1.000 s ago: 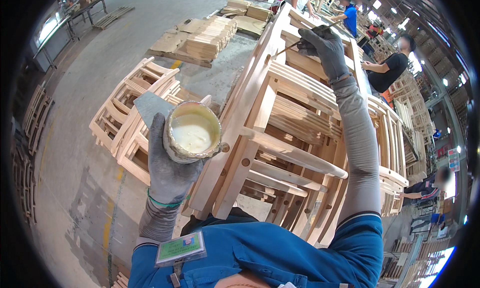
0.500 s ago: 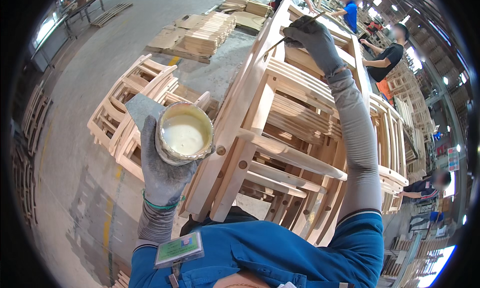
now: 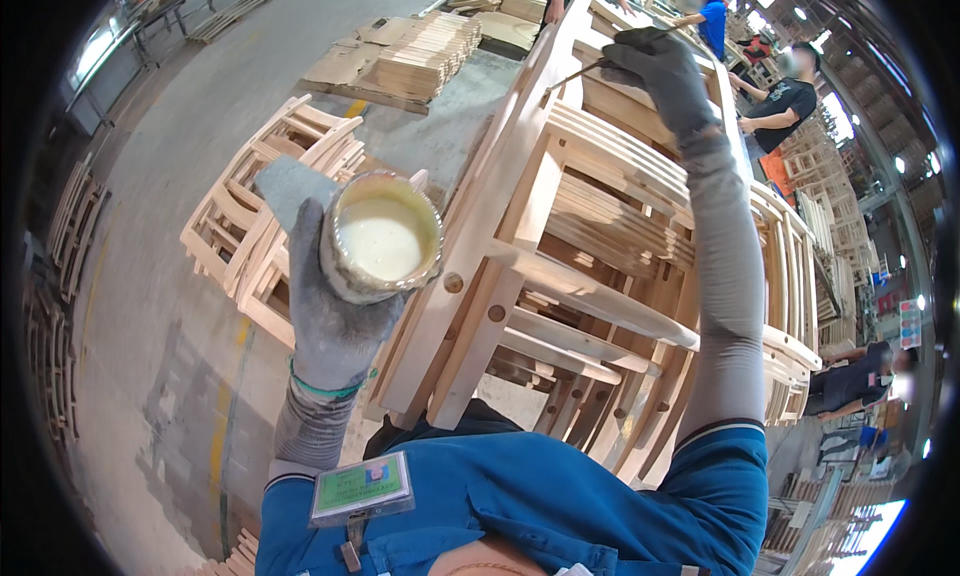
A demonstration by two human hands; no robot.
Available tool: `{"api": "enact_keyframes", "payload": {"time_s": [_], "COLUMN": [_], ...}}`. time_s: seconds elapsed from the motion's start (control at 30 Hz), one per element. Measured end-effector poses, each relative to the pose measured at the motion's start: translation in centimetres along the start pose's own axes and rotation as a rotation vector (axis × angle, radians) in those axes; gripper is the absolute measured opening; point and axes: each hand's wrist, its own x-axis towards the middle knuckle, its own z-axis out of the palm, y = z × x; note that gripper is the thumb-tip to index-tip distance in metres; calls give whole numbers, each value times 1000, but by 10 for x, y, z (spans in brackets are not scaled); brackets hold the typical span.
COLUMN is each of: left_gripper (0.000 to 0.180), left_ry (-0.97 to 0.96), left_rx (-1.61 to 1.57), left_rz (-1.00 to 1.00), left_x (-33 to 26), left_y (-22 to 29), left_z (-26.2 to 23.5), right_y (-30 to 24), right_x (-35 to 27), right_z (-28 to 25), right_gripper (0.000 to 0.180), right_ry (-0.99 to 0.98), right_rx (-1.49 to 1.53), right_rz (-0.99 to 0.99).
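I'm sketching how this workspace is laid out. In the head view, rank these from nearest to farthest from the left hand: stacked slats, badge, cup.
From the left hand:
1. Cup: in its grip.
2. Badge: on the blue shirt, below the hand in the picture.
3. Stacked slats: on cardboard, well beyond the hand, toward the top.

A woodworking workshop: slatted wooden frames [image 3: 600, 298], stacked boards [image 3: 430, 56] on cardboard [image 3: 345, 61], several workers [image 3: 785, 108], concrete floor [image 3: 130, 306] with a yellow line [image 3: 216, 446].
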Motion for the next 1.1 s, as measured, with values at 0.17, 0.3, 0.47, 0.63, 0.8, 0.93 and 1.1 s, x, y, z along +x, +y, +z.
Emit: {"api": "enact_keyframes", "payload": {"time_s": [0.17,0.3,0.47,0.63,0.8,0.93,1.1], "left_gripper": [54,49,47,45,51,55,60], "left_ry": [-84,-112,-270,-197,-252,-191,-205], "left_rx": [79,-9,686,227,-58,-85,-179], "left_rz": [16,-83,329,-29,-242,-342,-373], "left_x": [0,0,-7,-12,-8,-5,1], "left_y": [-6,-10,-25,-30,-31,-36,-27], "left_z": [11,16,7,30,38,44,42], "right_y": [-76,-90,-96,-67,-45,-41,-39], "right_x": [-81,-127,-152,-166,-187,-196,-203], "right_z": [47,72,81,70,62,63,16], "right_gripper": [20,14,12,22,22,24,21], "right_ry": [-46,-264,-212,-32,40,139,345], "right_rx": [151,217,206,876,965,982,769], "right_rz": [-74,-115,34,279,432,428,468]}}
